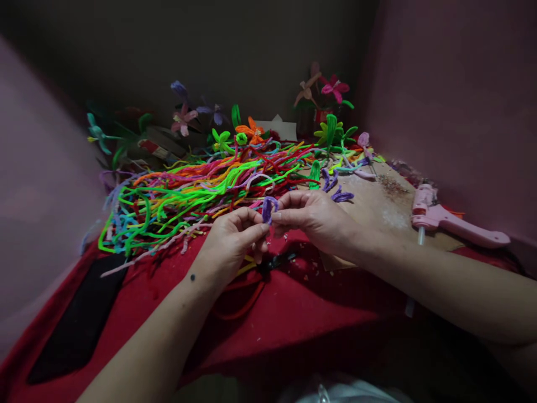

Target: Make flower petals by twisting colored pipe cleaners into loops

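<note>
A small loop of purple pipe cleaner point(268, 209) is pinched between both hands above the front of the table. My left hand point(239, 235) grips its left side between thumb and fingers. From the other side, my right hand point(308, 215) closes thumb and forefinger on its right edge. Just beyond my right hand lie purple pipe-cleaner petals point(342, 195) and a green pipe-cleaner leaf point(314, 174). Below my hands, a pair of scissors with red and yellow handles point(245, 302) rests on the red cloth, partly hidden by my left hand.
A wide heap of coloured pipe cleaners point(197, 190) covers the back left. A pink glue gun point(457, 221) stands on cardboard point(377, 196) at the right. A black flat object point(79, 316) lies front left on the red cloth point(268, 330). Finished pipe-cleaner flowers point(251, 131) line the back.
</note>
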A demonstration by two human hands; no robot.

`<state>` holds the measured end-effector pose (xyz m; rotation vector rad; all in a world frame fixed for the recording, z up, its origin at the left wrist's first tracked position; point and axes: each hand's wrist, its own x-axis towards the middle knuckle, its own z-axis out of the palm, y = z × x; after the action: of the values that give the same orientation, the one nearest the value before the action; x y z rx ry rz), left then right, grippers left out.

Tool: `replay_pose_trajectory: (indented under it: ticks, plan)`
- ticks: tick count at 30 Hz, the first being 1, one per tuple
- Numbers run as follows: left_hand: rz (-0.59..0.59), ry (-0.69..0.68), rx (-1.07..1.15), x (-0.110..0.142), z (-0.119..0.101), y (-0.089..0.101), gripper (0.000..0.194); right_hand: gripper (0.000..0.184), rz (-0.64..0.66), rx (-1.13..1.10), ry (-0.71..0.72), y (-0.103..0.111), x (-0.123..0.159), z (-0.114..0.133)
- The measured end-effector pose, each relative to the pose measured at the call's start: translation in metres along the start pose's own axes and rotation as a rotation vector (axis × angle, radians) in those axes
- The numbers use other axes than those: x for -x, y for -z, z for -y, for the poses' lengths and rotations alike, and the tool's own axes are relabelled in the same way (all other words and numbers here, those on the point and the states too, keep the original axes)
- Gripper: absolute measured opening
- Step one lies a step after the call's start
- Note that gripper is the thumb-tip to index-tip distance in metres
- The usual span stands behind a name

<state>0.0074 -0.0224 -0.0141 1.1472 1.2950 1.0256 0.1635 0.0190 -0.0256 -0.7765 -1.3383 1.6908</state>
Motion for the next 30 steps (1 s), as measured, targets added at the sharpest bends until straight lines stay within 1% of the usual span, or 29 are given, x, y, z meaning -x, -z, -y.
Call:
replay_pose_trajectory:
  ticks: [3, 9, 13, 15, 17, 19, 21, 24, 26, 28, 30]
  plan:
    - [0.011, -0.003, -0.010, 0.000, 0.000, -0.001, 0.016, 0.007, -0.024, 0.086, 0.089, -0.002, 0.000, 0.001]
    - [0.003, -0.021, -0.013, 0.000, 0.004, -0.002, 0.016, 0.003, -0.047, 0.396, 0.197, 0.000, -0.001, -0.001]
    - [-0.048, -0.032, -0.005, 0.001, 0.006, -0.004, 0.014, 0.008, -0.059, 0.664, 0.349, 0.000, 0.003, -0.002]
    - [-0.082, -0.041, -0.007, 0.001, 0.005, -0.007, 0.012, 0.010, -0.058, 0.735, 0.396, -0.001, 0.005, -0.002]
    - [-0.112, -0.043, -0.015, 0.002, 0.005, -0.010, 0.010, 0.011, -0.062, 0.763, 0.409, -0.002, 0.005, -0.002]
    - [-0.145, -0.047, -0.022, 0.003, 0.005, -0.012, 0.009, 0.011, -0.058, 0.756, 0.384, -0.001, 0.004, -0.003]
    - [-0.173, -0.055, -0.032, 0.003, 0.005, -0.013, 0.010, 0.010, -0.035, 0.676, 0.302, 0.000, 0.002, -0.004]
    - [-0.162, -0.043, -0.004, 0.003, 0.006, -0.012, 0.010, 0.006, 0.007, 0.441, 0.119, 0.003, -0.001, -0.004]
    - [-0.124, -0.041, 0.047, 0.002, 0.008, -0.010, 0.011, 0.006, 0.025, 0.306, 0.047, 0.003, -0.002, -0.002]
    - [-0.094, -0.057, 0.076, 0.002, 0.009, -0.008, 0.012, 0.010, 0.040, 0.233, 0.038, 0.003, -0.002, 0.000]
    - [-0.080, -0.068, 0.073, 0.002, 0.010, -0.006, 0.012, 0.015, 0.036, 0.234, 0.062, 0.004, -0.001, 0.003]
